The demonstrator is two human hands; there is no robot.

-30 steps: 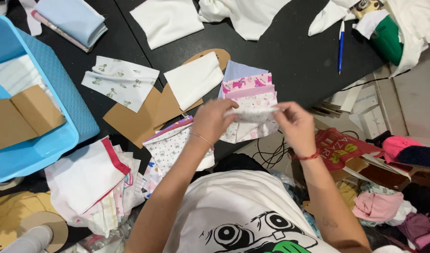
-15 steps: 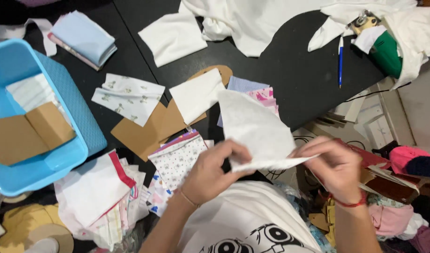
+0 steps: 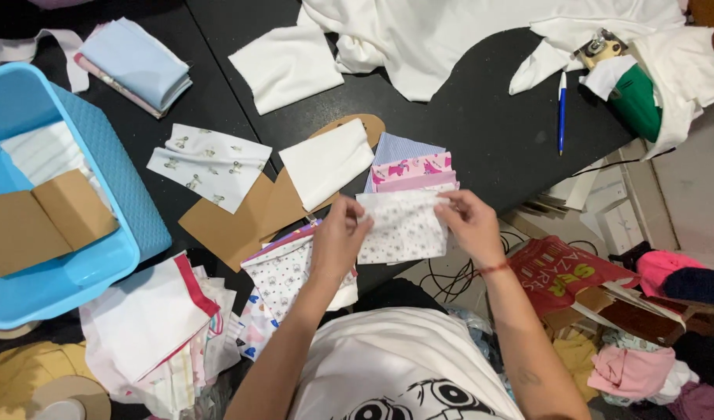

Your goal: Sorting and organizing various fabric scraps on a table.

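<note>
Both hands, left hand (image 3: pixel 337 237) and right hand (image 3: pixel 467 225), now pinch the spotty white cloth (image 3: pixel 399 227) flat over the fabric pile (image 3: pixel 411 167). A moment ago it flapped up high.

we hold both forearms out ahead, our left hand (image 3: pixel 337 237) and right hand (image 3: pixel 470 225) level, near each other, fingers curled and pinching.

There is one view only, from a camera on the person's head. It looks steeply down at the black table (image 3: pixel 466 132) from close above, with the person's chest at the near edge and the white cloth (image 3: pixel 450 31) far.
</note>
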